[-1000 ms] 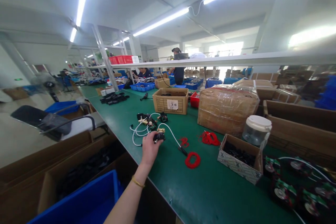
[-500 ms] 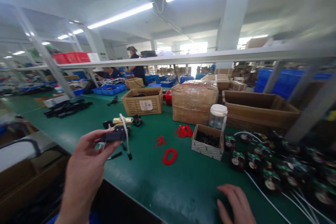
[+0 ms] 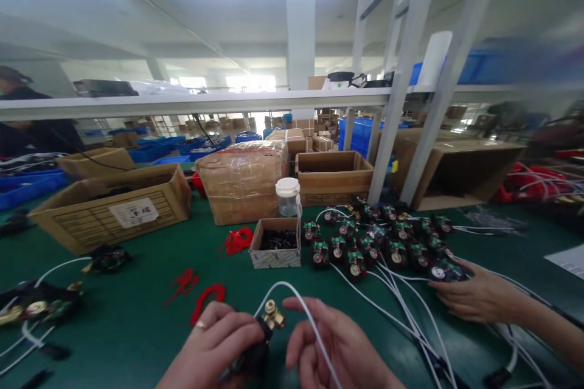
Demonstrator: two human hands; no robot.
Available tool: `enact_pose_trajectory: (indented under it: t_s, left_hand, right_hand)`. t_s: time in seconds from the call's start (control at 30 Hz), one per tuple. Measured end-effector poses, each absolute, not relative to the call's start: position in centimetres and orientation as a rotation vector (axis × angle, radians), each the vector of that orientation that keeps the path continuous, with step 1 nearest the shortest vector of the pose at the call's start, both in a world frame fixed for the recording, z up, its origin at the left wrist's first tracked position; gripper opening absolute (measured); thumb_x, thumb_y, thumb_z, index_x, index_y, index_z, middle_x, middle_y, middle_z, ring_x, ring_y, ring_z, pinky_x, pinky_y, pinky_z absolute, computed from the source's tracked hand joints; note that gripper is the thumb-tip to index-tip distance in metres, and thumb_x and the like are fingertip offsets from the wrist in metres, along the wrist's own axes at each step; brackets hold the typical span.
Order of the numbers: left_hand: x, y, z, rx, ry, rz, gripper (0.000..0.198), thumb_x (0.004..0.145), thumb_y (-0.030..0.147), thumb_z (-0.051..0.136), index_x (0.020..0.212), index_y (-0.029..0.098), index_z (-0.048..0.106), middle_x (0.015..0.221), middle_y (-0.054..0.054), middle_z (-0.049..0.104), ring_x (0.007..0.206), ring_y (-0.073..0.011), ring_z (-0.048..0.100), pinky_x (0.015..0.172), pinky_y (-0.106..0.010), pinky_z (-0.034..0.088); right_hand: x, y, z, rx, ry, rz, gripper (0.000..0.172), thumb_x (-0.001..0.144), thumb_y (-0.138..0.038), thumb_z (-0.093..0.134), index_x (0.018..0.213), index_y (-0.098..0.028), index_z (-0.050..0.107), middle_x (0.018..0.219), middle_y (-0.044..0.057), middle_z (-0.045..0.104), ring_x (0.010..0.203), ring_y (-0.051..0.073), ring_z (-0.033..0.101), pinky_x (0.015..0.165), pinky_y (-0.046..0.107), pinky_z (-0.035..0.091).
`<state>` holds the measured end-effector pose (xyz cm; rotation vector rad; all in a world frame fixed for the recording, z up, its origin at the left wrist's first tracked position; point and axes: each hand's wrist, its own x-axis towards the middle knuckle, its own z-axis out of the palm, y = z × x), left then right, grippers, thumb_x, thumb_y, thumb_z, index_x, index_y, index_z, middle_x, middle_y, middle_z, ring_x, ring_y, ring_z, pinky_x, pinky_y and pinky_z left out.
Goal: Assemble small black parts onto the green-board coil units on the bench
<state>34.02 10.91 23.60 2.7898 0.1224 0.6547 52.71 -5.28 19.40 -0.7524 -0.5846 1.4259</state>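
My left hand (image 3: pixel 223 337) is closed around a dark assembly (image 3: pixel 255 349), low over the front of the green bench. A brass fitting (image 3: pixel 272 314) sticks up from it beyond my fingertips. From the assembly a white cable (image 3: pixel 292 287) arches up and down across my right hand (image 3: pixel 335 340). That hand is beside the fitting, palm turned inward, index finger stretched toward the brass and other fingers loosely curled. It does not appear to grip anything. My left fingers hide most of the assembly.
Another person's hand (image 3: pixel 474 292) touches the circuit assemblies (image 3: pixel 356 261) at right. Beyond my hands are red wire bundles (image 3: pixel 207 301) and a small box of black parts (image 3: pixel 276 261). A clear jar (image 3: pixel 288 200), cartons (image 3: pixel 244 185) and a shelf post (image 3: pixel 404 85) stand behind.
The view has swung right. My left hand has come down from its raised position, and my right hand has come beside it. Another person's hand has appeared at right.
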Motion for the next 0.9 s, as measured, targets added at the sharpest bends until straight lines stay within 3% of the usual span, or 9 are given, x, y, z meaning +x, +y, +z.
enact_pose_trajectory:
  t_s: [0.1,0.2,0.27,0.33,0.4,0.5,0.6,0.73,0.9]
  left_hand:
    - [36.9,9.6,22.9,3.031,0.042,0.454,0.032,0.086,0.010,0.067,0.109,0.032,0.069,0.104,-0.002,0.076,0.093,-0.0222,0.061,0.082,-0.032,0.056]
    - [39.3,8.7,21.9,3.217,-0.032,0.371,0.011,0.088,0.014,0.070,0.093,0.024,0.071,0.094,-0.004,0.073,0.094,-0.0250,0.060,0.089,-0.040,0.054]
    - [40.6,8.4,21.6,3.270,-0.068,0.294,0.006,0.089,0.017,0.070,0.085,0.021,0.069,0.092,-0.006,0.071,0.097,-0.0266,0.060,0.093,-0.044,0.053]
    - [41.4,8.3,21.6,3.261,-0.095,0.236,0.004,0.091,0.019,0.069,0.088,0.021,0.070,0.097,-0.007,0.071,0.101,-0.0277,0.060,0.094,-0.045,0.053]
    - [41.6,8.4,21.5,3.207,-0.096,0.249,0.018,0.092,0.015,0.066,0.108,0.023,0.070,0.115,-0.008,0.069,0.110,-0.0282,0.059,0.097,-0.044,0.053]
    - [41.1,8.9,20.4,3.076,0.026,0.385,0.064,0.088,0.003,0.062,0.142,0.035,0.051,0.147,-0.006,0.054,0.127,-0.0296,0.052,0.108,-0.050,0.047]
    - [39.9,9.1,18.0,2.807,0.422,0.522,0.089,0.079,-0.001,0.066,0.153,0.038,0.036,0.153,-0.008,0.045,0.137,-0.0324,0.046,0.115,-0.058,0.040]
    - [38.6,8.2,14.5,2.355,0.736,0.564,0.098,0.071,0.009,0.077,0.154,0.028,0.028,0.148,-0.013,0.045,0.138,-0.0317,0.048,0.116,-0.054,0.042]
    - [39.7,6.3,13.1,2.217,0.790,0.590,0.091,0.067,0.017,0.082,0.145,0.023,0.037,0.137,-0.014,0.054,0.128,-0.0323,0.056,0.112,-0.054,0.044]
  right_hand:
    - [55.0,-7.2,19.4,-1.138,-0.581,1.222,0.054,0.094,-0.062,0.055,0.126,-0.019,0.058,0.074,-0.003,0.061,0.040,0.005,0.042,0.038,0.016,0.025]
    - [56.7,-8.2,19.7,-1.727,-0.903,0.785,0.028,0.098,-0.040,0.055,0.111,-0.019,0.067,0.089,0.004,0.067,0.072,0.014,0.062,0.062,0.022,0.047]
    - [57.3,-8.2,19.8,-2.056,-1.143,0.508,0.026,0.101,-0.026,0.046,0.112,-0.019,0.069,0.104,0.009,0.069,0.100,0.021,0.065,0.086,0.029,0.049]
    - [57.6,-7.8,19.9,-2.350,-1.281,0.377,0.032,0.102,-0.017,0.039,0.115,-0.018,0.068,0.107,0.011,0.068,0.101,0.023,0.067,0.087,0.032,0.048]
    - [57.6,-7.5,19.8,-2.583,-1.359,0.361,0.034,0.103,-0.015,0.035,0.113,-0.017,0.068,0.104,0.012,0.068,0.092,0.024,0.070,0.077,0.031,0.049]
    - [57.7,-7.2,19.5,-2.746,-1.414,0.358,0.034,0.104,-0.014,0.035,0.110,-0.017,0.068,0.104,0.013,0.068,0.086,0.024,0.072,0.069,0.030,0.047]
    - [57.9,-7.4,18.8,-2.780,-1.404,0.322,0.034,0.104,-0.013,0.034,0.113,-0.017,0.067,0.105,0.014,0.066,0.086,0.024,0.072,0.067,0.029,0.046]
    - [58.2,-7.5,17.9,-2.786,-1.400,0.255,0.031,0.104,-0.013,0.036,0.112,-0.015,0.066,0.105,0.014,0.065,0.084,0.021,0.071,0.066,0.028,0.046]
    - [58.2,-7.2,17.4,-2.802,-1.399,0.222,0.034,0.104,-0.013,0.034,0.120,-0.014,0.063,0.110,0.015,0.064,0.081,0.022,0.071,0.065,0.029,0.047]
